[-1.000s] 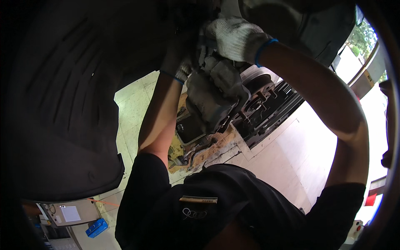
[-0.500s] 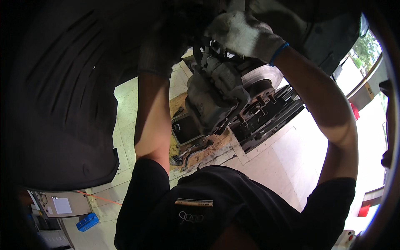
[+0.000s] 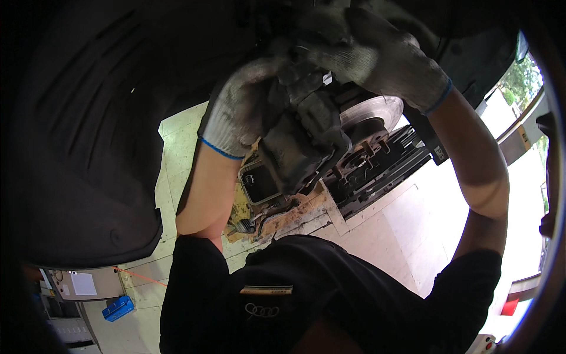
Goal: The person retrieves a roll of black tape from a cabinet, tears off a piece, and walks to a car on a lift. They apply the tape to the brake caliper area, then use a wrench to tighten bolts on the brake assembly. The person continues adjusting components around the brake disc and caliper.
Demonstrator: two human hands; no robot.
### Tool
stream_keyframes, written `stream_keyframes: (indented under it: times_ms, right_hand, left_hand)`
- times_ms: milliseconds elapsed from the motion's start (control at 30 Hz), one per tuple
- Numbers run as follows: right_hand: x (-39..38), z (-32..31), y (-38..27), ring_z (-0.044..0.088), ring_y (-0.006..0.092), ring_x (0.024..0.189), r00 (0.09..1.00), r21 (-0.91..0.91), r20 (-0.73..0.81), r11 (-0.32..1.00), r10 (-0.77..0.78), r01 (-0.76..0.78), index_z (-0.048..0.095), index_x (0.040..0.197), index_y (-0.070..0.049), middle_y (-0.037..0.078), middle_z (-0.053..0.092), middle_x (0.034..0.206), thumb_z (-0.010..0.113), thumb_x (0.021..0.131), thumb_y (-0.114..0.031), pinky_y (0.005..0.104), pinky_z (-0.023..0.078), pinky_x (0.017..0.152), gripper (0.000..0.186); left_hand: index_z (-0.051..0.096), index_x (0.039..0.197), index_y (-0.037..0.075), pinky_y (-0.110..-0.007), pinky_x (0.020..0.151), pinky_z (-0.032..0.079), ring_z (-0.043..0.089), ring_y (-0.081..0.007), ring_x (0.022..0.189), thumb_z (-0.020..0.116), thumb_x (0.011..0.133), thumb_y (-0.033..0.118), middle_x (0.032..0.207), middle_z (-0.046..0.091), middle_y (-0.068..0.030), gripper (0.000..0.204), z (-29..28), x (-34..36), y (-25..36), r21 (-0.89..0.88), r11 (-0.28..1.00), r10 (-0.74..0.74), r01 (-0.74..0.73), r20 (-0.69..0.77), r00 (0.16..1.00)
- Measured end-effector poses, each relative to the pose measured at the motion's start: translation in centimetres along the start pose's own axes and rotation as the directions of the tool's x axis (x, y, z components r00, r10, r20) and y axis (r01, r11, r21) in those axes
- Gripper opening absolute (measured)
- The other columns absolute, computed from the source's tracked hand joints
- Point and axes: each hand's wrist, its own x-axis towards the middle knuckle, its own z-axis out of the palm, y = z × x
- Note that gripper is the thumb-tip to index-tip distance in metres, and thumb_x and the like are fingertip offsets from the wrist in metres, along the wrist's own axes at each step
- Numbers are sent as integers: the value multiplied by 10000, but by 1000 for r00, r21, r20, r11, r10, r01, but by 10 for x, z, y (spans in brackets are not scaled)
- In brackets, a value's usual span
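Observation:
A dark brake caliper (image 3: 292, 150) sits in the middle, beside a shiny brake disc (image 3: 386, 111) and a wheel hub with studs (image 3: 367, 152). My left hand (image 3: 240, 97), in a pale knitted glove with a blue cuff, curls round the caliper's upper left side; its palm side is hidden. Above the caliper, my right hand (image 3: 383, 68), gloved the same way, reaches leftward with bent fingers closed at a dark part. Shadow hides what those fingertips hold. The two hands nearly meet at the caliper's top.
A dark wheel-arch liner (image 3: 88, 147) fills the left side. Below lie a dark tray (image 3: 260, 184) and metal parts (image 3: 259, 221) on a stained board. A black rail-like structure (image 3: 386, 177) stands under the hub. A blue case (image 3: 118, 308) rests on the floor at lower left.
My left hand has come down out of the dark, onto the caliper's upper left side. My right hand has shifted right and slightly down, its wrist turned. The caliper looks slightly shifted.

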Motion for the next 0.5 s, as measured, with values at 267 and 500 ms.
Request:
stream_keyframes:
  times_ms: [267, 500]
  right_hand:
    - [-15, 16, 4, 731, 258, 932, 995, -108, 92, 993, -33, 43, 616, 1292, -159, 150, 708, 1090, 727, 880, -291, 365, 632, 706, 447]
    - [-15, 17, 3, 709, 265, 1025, 992, 84, 130, 996, 6, -17, 662, 1278, -241, 51, 702, 1207, 627, 946, -473, 401, 600, 857, 407]
  left_hand:
    - [541, 1410, 118, -400, 1044, 495, 612, -272, 1190, 474, 894, -116, 1288, 645, -159, 570, -79, 21, 27, 962, -168, 180, 216, -185, 966]
    - [648, 1252, 41, -308, 788, 542, 647, -157, 945, 677, 956, 375, 1078, 693, -88, 447, -54, 31, -13, 858, 513, 142, -17, -66, 988]
